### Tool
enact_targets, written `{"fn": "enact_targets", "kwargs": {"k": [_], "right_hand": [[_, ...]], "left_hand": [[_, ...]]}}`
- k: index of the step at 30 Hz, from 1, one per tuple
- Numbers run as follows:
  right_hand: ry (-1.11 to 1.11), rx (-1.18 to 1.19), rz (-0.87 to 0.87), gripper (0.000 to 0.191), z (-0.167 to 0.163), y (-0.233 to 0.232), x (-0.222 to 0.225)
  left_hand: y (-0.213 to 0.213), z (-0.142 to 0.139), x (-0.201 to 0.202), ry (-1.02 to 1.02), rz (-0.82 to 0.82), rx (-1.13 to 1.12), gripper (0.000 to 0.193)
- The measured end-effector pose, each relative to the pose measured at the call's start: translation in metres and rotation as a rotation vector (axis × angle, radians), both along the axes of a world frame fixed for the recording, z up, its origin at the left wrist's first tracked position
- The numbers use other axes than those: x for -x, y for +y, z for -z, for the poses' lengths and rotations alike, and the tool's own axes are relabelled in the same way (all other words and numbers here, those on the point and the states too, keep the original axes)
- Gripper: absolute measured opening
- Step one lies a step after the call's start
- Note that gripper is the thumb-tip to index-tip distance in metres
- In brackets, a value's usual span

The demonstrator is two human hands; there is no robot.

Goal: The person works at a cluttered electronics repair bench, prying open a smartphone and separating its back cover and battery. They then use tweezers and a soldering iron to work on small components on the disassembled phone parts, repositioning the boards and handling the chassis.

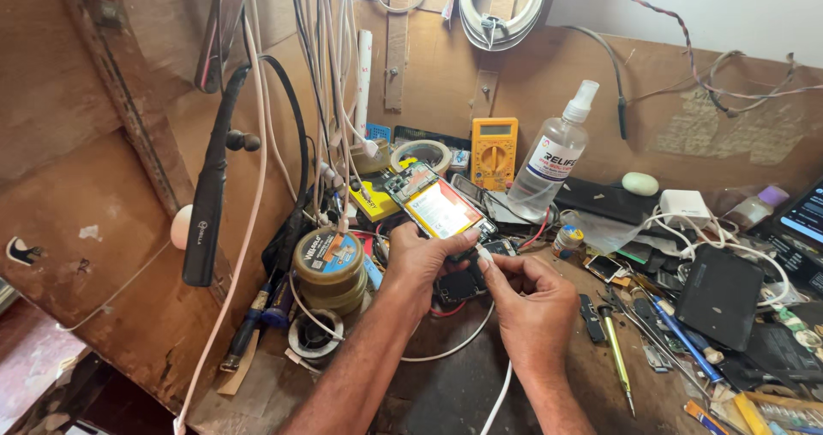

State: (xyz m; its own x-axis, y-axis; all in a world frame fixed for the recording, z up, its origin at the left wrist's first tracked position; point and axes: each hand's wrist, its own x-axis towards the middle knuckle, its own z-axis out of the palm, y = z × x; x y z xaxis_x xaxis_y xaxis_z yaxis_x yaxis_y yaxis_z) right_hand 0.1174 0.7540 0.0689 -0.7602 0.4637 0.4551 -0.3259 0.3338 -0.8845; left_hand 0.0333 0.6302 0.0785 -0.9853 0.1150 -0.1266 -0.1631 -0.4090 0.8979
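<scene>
A: State the position of the right hand (533, 302).

B: It sits nearest the camera, above the brown tabletop (446, 392). Its fingers (490, 262) are pinched shut on the end of a white cable (495, 396), which runs from the lower edge of the view up into the hand.

A: And the left hand (418, 259)?

B: Just beyond and to the left. Its fingers are closed around the lower end of an opened phone (439, 205). The phone is tilted, inner side up, with a yellow-and-red battery showing.

A: Where does the phone lie relative to the fingers?

B: Its bottom edge is inside the left grip. The cable tip held by the right fingers meets that same edge; the two hands touch there. Whether the plug is seated cannot be told.

A: Items beside the hands?

B: Left: a stack of round tins (329, 268) and a solder spool (314, 336). Right: a yellow-handled screwdriver (617, 358), a blue pen (681, 336) and a black flat case (720, 296).

A: Items farther back?

B: A clear spray bottle (553, 156), a yellow multimeter (495, 152), a tape roll (422, 155) and a white charger (683, 205). Cables (326, 84) hang on the brown board wall (103, 186).
</scene>
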Motion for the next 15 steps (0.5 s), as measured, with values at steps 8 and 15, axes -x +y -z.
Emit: {"fn": "enact_targets", "kwargs": {"k": [8,15], "right_hand": [[-0.055,-0.042,0.084,0.015,0.006,0.003,0.026],[-0.001,-0.028,0.087,0.015,0.016,0.011,0.053]], "left_hand": [[0.010,0.016,0.025,0.066,0.002,-0.063,0.037],[0.018,0.031,0.053,0.030,0.018,-0.133,0.034]]}}
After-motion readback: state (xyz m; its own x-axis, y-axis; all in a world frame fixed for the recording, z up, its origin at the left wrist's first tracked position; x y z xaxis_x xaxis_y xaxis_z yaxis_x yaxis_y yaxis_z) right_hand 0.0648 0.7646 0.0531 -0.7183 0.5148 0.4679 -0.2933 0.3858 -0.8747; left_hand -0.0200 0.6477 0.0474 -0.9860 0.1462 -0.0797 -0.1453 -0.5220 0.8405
